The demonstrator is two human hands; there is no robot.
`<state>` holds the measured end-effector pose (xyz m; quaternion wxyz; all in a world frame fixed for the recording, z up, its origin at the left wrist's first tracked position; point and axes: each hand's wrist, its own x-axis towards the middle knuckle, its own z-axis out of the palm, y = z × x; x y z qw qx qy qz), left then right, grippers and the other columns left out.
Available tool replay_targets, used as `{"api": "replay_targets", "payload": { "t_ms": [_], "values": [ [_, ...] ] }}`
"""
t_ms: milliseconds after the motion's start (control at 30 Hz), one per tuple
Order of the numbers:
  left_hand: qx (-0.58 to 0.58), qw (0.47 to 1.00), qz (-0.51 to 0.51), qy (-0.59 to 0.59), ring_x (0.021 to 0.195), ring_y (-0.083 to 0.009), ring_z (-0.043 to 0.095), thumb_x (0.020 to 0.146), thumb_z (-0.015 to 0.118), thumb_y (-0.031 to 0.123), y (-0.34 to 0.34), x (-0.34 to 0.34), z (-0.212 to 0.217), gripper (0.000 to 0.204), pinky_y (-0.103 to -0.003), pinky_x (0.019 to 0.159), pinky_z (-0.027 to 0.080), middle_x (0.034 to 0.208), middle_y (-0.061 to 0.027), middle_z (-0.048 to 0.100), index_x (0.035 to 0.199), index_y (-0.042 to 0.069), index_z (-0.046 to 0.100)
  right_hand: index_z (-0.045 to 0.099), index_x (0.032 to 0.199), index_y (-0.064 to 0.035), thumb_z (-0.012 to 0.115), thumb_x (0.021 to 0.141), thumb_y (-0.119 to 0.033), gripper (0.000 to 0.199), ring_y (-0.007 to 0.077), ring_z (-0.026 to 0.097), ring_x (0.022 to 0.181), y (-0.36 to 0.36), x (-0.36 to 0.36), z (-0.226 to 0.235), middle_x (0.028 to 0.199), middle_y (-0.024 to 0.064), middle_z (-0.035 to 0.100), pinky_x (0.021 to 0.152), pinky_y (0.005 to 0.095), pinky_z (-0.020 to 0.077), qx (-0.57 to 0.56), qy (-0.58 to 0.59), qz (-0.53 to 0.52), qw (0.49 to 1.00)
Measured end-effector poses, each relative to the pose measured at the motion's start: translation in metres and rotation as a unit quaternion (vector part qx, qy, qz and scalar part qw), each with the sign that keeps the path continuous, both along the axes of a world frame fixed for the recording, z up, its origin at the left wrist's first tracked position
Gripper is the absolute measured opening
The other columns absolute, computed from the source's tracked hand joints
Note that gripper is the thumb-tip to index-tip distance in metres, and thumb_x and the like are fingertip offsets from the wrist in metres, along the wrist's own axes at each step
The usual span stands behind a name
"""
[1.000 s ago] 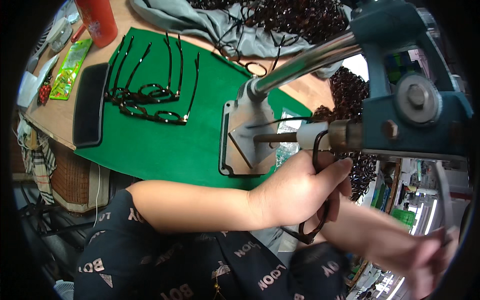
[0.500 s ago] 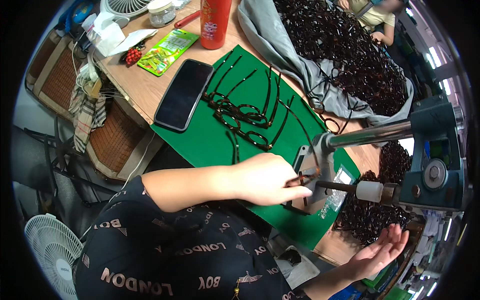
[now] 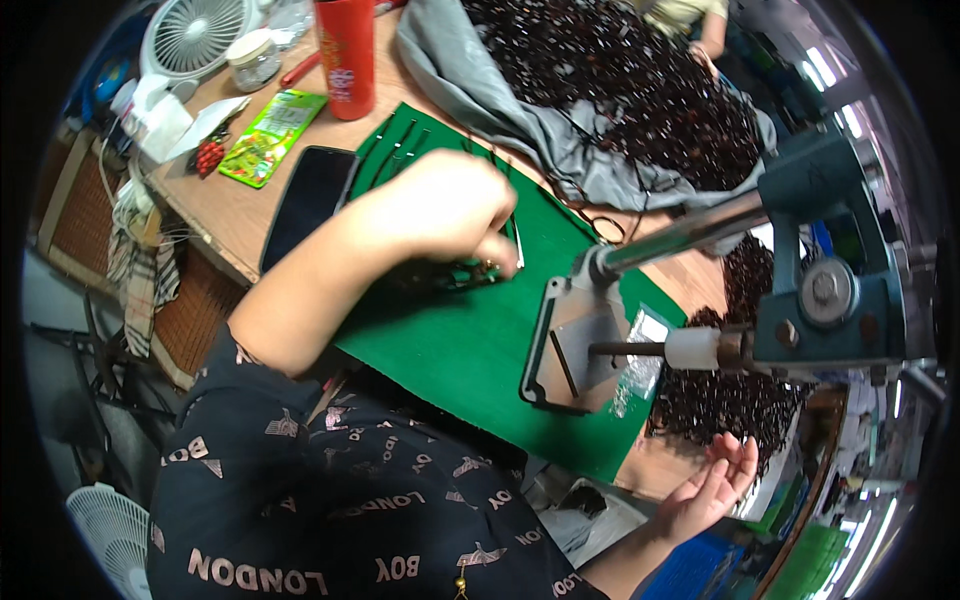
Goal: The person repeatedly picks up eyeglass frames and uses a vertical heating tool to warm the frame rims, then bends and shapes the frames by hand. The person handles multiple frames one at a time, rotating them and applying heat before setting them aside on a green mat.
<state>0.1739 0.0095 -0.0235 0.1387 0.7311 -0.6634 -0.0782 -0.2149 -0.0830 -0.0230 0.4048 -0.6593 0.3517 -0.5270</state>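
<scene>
My left hand [image 3: 450,205] is over the green mat [image 3: 430,350], curled with thumb and fingertips together on a dark tortoiseshell eyeglass frame [image 3: 485,268]. Motion blurs the fingers, and the hand covers most of the other eyeglass frames lying there; their thin temples [image 3: 405,140] stick out beyond it. Off to the right, my right hand [image 3: 705,490] is palm up with loosely spread fingers, holding nothing. Between the hands stands a bench press [image 3: 815,290] with a blue-green head. Its rod [image 3: 628,349] points at a base plate [image 3: 590,335] with a thin dark strip [image 3: 564,362] on it.
A black phone [image 3: 305,200], green packet [image 3: 270,138] and red bottle [image 3: 346,60] lie or stand at the left. Grey cloth [image 3: 450,60] holds a large heap of dark frames [image 3: 620,90]. A small plastic bag [image 3: 645,350] lies beside the press. Another person's arm [image 3: 712,35] shows far off.
My left hand has moved from the press plate, up and left to the eyeglass frames on the mat. The view has shifted a little. My right hand stays palm up.
</scene>
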Motion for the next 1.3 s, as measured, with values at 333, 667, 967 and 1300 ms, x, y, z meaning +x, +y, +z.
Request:
{"api": "replay_targets", "payload": {
  "t_ms": [333,667,967,1300],
  "values": [
    [-0.166,0.937,0.053,0.303,0.058,-0.0126,0.046,0.089,0.047,0.025,-0.12,0.039,-0.031,0.029,-0.025,0.054,0.038,0.078,-0.0061,0.055,0.103,0.001,0.056,0.06,0.088,0.0002,0.063,0.079,0.002,0.009,0.0118,0.055,0.072,0.002,-0.012,-0.089,0.082,0.0056,0.057,0.068,0.0231,0.0455,0.075,0.272,0.077,0.956],
    [-0.287,0.608,-0.096,0.734,0.042,-0.0055,0.031,0.097,0.03,0.015,0.045,0.003,0.008,0.037,-0.021,0.044,0.026,0.061,0.0014,0.042,0.116,-0.016,0.04,0.058,0.086,-0.0013,0.066,0.076,0.003,0.013,0.015,0.054,0.068,-0.01,0.011,-0.092,0.079,0.0067,0.054,0.063,0.0261,0.0449,0.004,0.326,0.078,0.942],
    [-0.308,0.555,-0.026,0.772,0.038,-0.0041,0.03,0.097,0.031,0.013,0.061,-0.053,0.008,0.039,-0.019,0.042,0.025,0.075,-0.0013,0.045,0.13,-0.008,0.03,0.058,0.082,-0.0015,0.067,0.075,-0.002,0.012,0.0183,0.053,0.065,-0.018,0.017,-0.089,0.072,0.008,0.054,0.06,0.029,0.0431,-0.063,0.411,0.097,0.904],
    [-0.327,0.577,-0.073,0.744,0.052,-0.0063,0.041,0.089,0.047,0.017,0.052,-0.08,0.011,0.07,-0.018,0.043,0.031,0.11,-0.013,0.041,0.139,-0.009,0.007,0.059,0.083,-0.002,0.063,0.079,0.002,0.007,0.0126,0.053,0.063,-0.024,-0.001,-0.099,0.08,0.0045,0.056,0.056,0.0228,0.0423,0.009,0.296,0.122,0.947]
  ]
}}
